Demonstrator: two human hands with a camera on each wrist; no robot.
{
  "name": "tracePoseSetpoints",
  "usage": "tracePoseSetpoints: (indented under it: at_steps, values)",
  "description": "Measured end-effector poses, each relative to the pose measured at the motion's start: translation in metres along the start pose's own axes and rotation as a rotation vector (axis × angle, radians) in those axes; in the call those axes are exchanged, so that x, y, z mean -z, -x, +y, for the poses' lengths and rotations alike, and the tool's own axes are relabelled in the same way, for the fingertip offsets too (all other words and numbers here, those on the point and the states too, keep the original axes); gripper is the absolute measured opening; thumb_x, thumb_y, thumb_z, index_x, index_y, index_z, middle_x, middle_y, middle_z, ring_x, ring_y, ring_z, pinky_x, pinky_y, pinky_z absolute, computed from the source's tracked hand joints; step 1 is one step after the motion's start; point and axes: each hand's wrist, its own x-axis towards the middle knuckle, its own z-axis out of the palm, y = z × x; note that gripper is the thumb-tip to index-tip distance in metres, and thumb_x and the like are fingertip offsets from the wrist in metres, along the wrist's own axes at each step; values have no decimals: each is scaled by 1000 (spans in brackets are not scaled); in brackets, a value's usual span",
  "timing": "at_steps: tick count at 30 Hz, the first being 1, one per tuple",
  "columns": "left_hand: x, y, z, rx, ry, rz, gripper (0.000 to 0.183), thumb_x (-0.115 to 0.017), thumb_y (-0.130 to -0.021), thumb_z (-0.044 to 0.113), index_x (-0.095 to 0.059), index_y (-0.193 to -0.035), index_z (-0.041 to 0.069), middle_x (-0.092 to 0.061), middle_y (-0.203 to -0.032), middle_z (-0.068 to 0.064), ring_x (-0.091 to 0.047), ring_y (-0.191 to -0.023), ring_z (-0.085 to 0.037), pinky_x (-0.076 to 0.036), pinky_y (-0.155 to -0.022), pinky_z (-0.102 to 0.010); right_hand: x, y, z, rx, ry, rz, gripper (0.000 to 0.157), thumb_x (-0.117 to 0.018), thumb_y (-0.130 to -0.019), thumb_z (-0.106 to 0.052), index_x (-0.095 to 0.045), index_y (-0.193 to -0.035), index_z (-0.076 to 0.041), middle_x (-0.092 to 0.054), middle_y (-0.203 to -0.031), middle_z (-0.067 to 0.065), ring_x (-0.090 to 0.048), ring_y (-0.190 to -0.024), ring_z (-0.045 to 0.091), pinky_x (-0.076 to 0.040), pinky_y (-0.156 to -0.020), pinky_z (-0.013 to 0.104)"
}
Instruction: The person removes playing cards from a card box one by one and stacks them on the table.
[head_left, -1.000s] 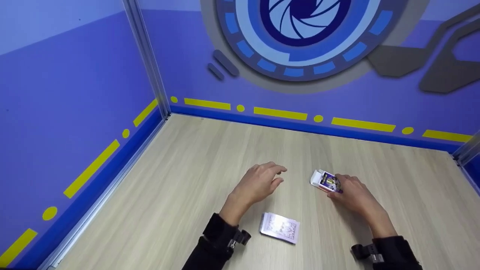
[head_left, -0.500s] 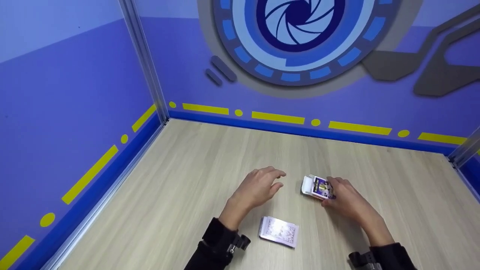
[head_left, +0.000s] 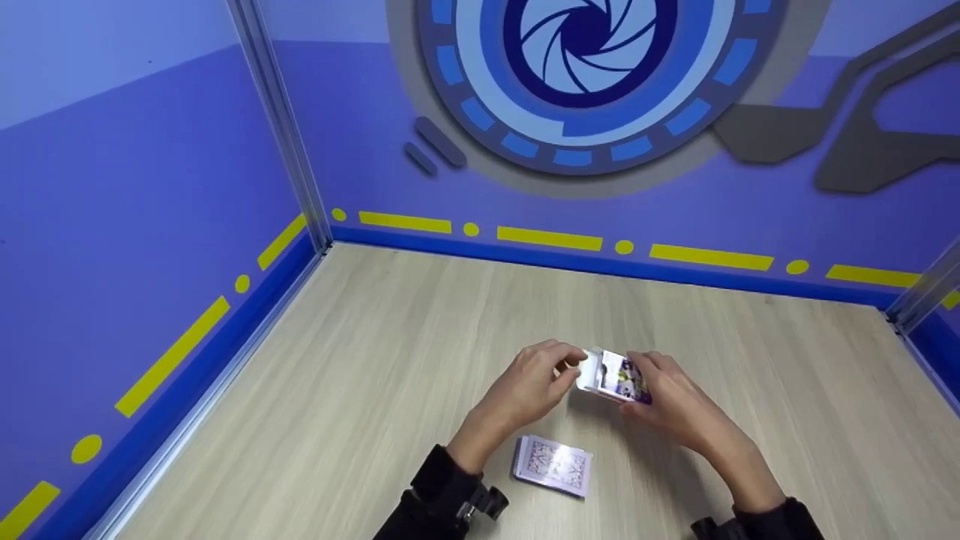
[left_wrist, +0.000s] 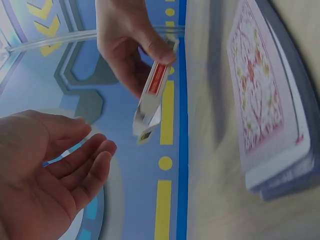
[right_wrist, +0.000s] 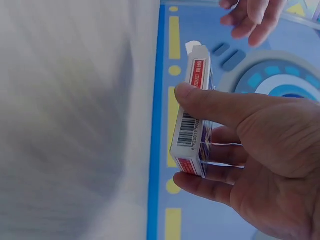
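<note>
My right hand (head_left: 675, 401) grips a small playing-card box (head_left: 611, 373), thumb on one narrow side and fingers on the other. In the right wrist view, a barcode and red labels show on the narrow side of the card box (right_wrist: 188, 129). Its white end flap stands open, pointing left. Close by that flap is my left hand (head_left: 525, 384), fingers loosely bent and holding nothing; the left wrist view shows a gap between the left hand (left_wrist: 60, 165) and the box. A deck of cards (head_left: 553, 466) lies back-up on the table below the hands, its edges slightly uneven.
The pale wood table (head_left: 390, 337) is bounded by a blue-purple wall (head_left: 360, 135) with yellow dashes at the back and another panel (head_left: 112, 225) on the left. A metal post (head_left: 281, 127) stands in the corner. Both wrists wear black camera bands.
My right hand has brought the card box leftward and clear of the table, turning its open end toward my left hand. The left hand has shifted slightly right, up to the flap. The deck stays put.
</note>
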Motion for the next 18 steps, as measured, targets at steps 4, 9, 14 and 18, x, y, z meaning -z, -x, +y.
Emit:
tracePoseSetpoints:
  at_steps: [4, 9, 14, 18]
  values:
    - [0, 1, 10, -13, 91, 45, 19, -65, -101, 7, -72, -118, 4, -70, -109, -3, -63, -96, -4, -52, -80, -15, 6, 5, -12, 35, 7, 36, 73, -89, -82, -15, -53, -141, 9, -57, -132, 25, -59, -117, 36, -54, -94, 53]
    - [1, 3, 23, -63, 114, 137, 16, -64, -101, 4, -71, -115, 3, -69, -107, -2, -61, -92, -4, -53, -77, -17, 17, 11, -27, 56, 17, 57, 73, -89, -83, -20, -53, -142, 6, -56, -134, 23, -59, -116, 33, -55, -94, 51]
    - [-2, 4, 29, -69, 131, 186, 18, -66, -99, 2, -70, -116, 4, -69, -107, -3, -62, -92, -3, -55, -77, -19, 28, 19, -38, 69, 26, 78, 72, -89, -83, -22, -54, -142, 3, -56, -134, 19, -58, -111, 28, -57, -88, 46]
    - [-6, 3, 30, -51, 184, 212, 17, -67, -98, 2, -70, -115, 5, -69, -104, -2, -62, -91, -4, -54, -75, -17, 39, 27, -41, 65, 22, 100, 71, -89, -82, -23, -55, -141, -1, -56, -132, 16, -58, -104, 24, -57, -81, 43]
